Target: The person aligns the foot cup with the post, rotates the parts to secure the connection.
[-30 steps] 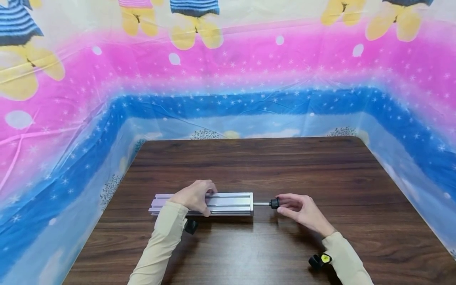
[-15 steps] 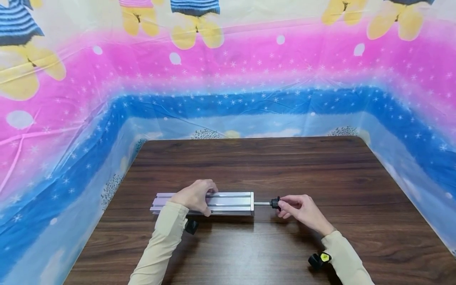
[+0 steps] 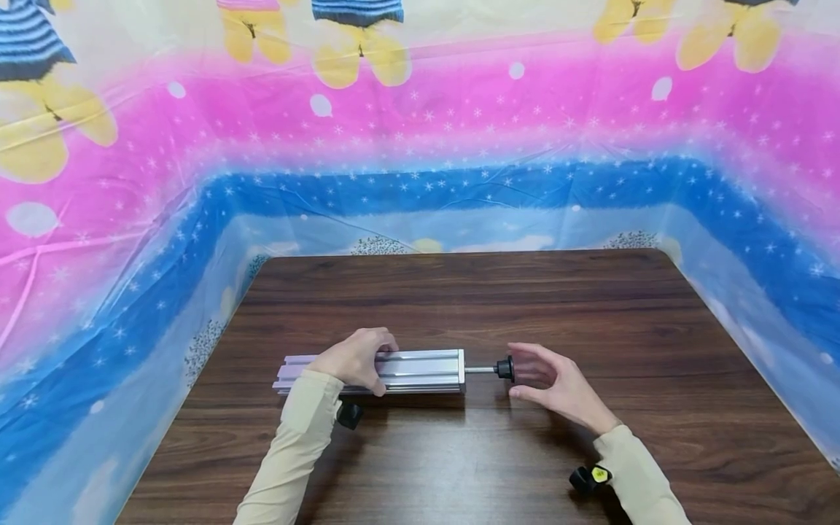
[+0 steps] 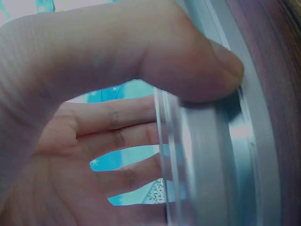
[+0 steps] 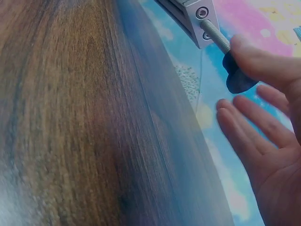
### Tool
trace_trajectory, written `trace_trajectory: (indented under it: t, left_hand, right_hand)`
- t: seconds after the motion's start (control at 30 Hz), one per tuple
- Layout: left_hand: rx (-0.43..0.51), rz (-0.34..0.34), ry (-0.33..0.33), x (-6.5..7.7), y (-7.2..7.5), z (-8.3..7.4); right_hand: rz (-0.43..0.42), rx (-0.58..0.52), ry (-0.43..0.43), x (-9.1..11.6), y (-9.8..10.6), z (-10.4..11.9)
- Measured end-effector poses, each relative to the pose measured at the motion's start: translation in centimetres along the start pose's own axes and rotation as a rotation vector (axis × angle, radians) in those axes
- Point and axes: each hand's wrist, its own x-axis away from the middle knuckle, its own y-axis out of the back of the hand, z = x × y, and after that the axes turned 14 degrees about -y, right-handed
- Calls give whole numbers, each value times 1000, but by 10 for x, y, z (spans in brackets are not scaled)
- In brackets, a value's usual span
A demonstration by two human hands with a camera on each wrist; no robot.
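A silver aluminium profile (image 3: 423, 372) lies lengthwise on the table in the head view. My left hand (image 3: 354, 361) grips it across the middle, thumb (image 4: 211, 70) on the near side and fingers over the far side. From the profile's right end plate (image 5: 193, 14) sticks a threaded rod (image 3: 481, 370), tipped with a black knob (image 3: 504, 368). Around that knob my right hand (image 3: 561, 383) is spread, thumb and fingers apart. In the right wrist view the thumb is close to the knob (image 5: 240, 81); I cannot tell whether it touches.
The dark wood-grain table (image 3: 459, 299) carries the work. A patterned pink and blue cloth (image 3: 420, 131) hangs behind it and along both sides. Black wrist-worn devices show at the left cuff (image 3: 349, 415) and right cuff (image 3: 584, 479).
Half a second ago my right thumb and fingers pinched the black knob; now they are spread apart around it. The left hand keeps its grip on the profile.
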Motion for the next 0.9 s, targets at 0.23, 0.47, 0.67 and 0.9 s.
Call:
trace_trajectory:
  t: [0.23,0.47,0.67,0.9]
  left_hand:
    - [6,3,3,1,-1,0]
    - [14,11,-5,0,-3,2]
    - [15,17,5,1,-2,0]
    - [14,18,12,2,-2,-2]
  right_hand:
    - [-10,9,49,-2,-2,2]
    - [-13,27,9,-1,-2,4]
    - [1,30,-15,0,-2,3]
    - [-6,63,-58,0,-2,0]
